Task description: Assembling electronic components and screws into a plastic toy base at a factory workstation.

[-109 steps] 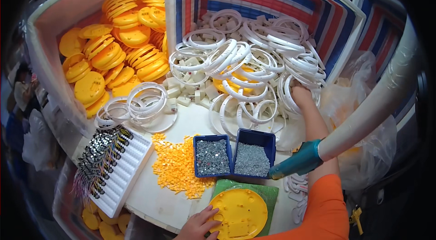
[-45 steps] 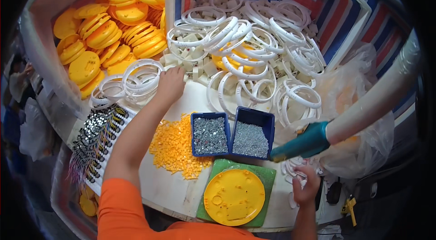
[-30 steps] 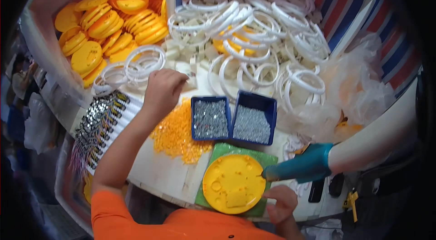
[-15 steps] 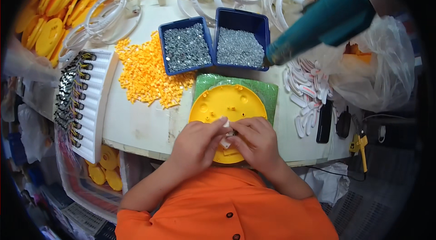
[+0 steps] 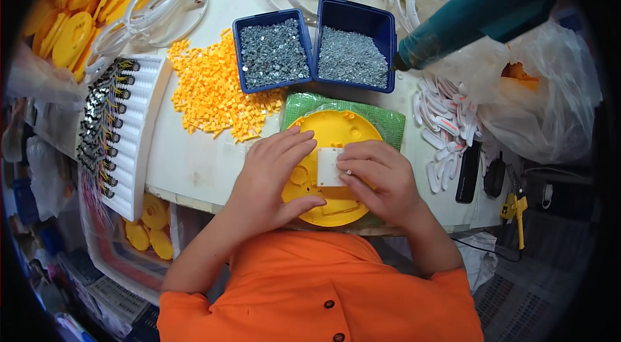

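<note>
In front of me a yellow round cover (image 5: 346, 214) lies on a green cutting mat (image 5: 390, 121). A white square piece (image 5: 328, 169) now sits flat over the middle of the cover. My right hand (image 5: 381, 180) is closed at this piece's right edge, fingertips and thumb against it. A tiny shiny bit shows between that thumb and the fingers, too small to name. My left hand (image 5: 273, 177) is over the cover's left side, fingers stretched and thumb spread, with nothing in it.
Two blue bins hold small metal parts (image 5: 275, 51) and screws (image 5: 352, 57). Left of them lie a heap of small orange pieces (image 5: 217, 90) and a white foam tray (image 5: 145, 122) with wired parts. A teal power screwdriver (image 5: 479, 15) hangs at upper right, above white curved parts (image 5: 446, 119).
My hands, together over a small white part before, have parted. The left hand has opened and moved left; the white square piece now shows flat on the cover under the right fingers.
</note>
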Available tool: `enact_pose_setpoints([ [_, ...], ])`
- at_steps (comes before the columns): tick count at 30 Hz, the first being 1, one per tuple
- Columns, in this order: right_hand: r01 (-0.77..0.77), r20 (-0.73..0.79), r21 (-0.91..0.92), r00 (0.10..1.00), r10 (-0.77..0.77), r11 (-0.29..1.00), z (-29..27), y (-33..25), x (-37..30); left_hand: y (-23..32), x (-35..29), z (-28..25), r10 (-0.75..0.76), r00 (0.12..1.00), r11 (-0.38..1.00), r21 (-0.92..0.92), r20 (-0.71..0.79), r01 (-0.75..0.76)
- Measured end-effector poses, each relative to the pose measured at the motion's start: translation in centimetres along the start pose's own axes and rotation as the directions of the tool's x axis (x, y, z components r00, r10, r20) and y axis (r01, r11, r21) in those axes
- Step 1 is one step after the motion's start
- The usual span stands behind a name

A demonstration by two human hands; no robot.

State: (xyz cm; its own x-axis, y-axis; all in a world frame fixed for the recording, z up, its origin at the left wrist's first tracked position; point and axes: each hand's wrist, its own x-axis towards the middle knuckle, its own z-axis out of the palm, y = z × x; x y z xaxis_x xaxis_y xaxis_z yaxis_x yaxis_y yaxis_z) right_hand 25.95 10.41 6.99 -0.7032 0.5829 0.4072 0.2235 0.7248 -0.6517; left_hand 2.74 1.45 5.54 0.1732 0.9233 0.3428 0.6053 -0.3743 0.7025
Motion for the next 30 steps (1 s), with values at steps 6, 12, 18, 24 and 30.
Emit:
enact_pose_setpoints([
  [6,-0.084,0.102,0.095,0.992,0.074,0.992,0.8,1.8,-0.1,-0.3,-0.2,1.3,-0.065,0.997,0.992,0.112,0.037,0.061],
  [12,0.004,0.127,-0.074,0.992,0.006,0.997,1.2,1.6,0.0,-0.6,-0.5,1.6,-0.094,0.996,0.994,0.065,0.012,0.093],
  [18,0.007,0.095,-0.230,0.995,0.015,0.973,1.4,1.0,-0.3,-0.6,0.8,1.3,-0.035,0.998,0.994,0.104,0.051,0.030],
  [24,-0.128,0.007,0.074,0.992,0.128,0.989,-1.2,4.9,-1.4,-0.6,2.7,0.3,0.054,0.948,0.952,0.270,0.313,-0.143],
  [30,-0.151,-0.129,-0.347,0.985,0.112,0.926,-3.1,8.1,4.3,-1.4,4.3,-0.6,0.161,0.921,0.928,0.264,0.355,-0.264],
])
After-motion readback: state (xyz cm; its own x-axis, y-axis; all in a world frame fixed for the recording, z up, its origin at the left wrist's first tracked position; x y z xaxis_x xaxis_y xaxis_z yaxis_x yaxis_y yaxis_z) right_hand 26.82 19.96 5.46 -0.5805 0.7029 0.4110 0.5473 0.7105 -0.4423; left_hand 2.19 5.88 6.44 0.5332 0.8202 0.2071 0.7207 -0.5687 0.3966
